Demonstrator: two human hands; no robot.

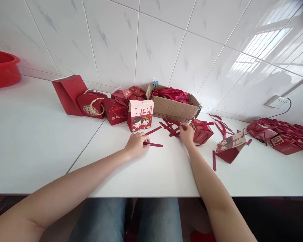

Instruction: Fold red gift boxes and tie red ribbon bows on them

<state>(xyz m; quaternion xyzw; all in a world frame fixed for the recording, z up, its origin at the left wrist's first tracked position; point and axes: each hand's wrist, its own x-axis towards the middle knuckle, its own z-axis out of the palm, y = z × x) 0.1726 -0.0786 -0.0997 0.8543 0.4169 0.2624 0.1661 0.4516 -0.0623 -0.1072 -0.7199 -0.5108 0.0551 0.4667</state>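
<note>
1. Pinching a dark red paper strip (153, 145) flat on the counter (166, 168), left hand (136, 144) curled w/ fingertips on its end.
2. Right hand (187, 132) half closed over the strip pile (171, 127), touching it.
3. Strips look light, thin, bendy; best taken by the ends.
4. Pink-topped box (140, 116) just behind, cardboard box (174, 104) beyond; open room toward near edge.

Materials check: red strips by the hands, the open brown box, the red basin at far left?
Red strips: thin matte card or paper, probably; they lie flat with clean cut edges. Brown box: corrugated cardboard, plain kraft finish, flaps folded open. Red basin: likely moulded plastic, going by its smooth, slightly glossy rim.
</note>
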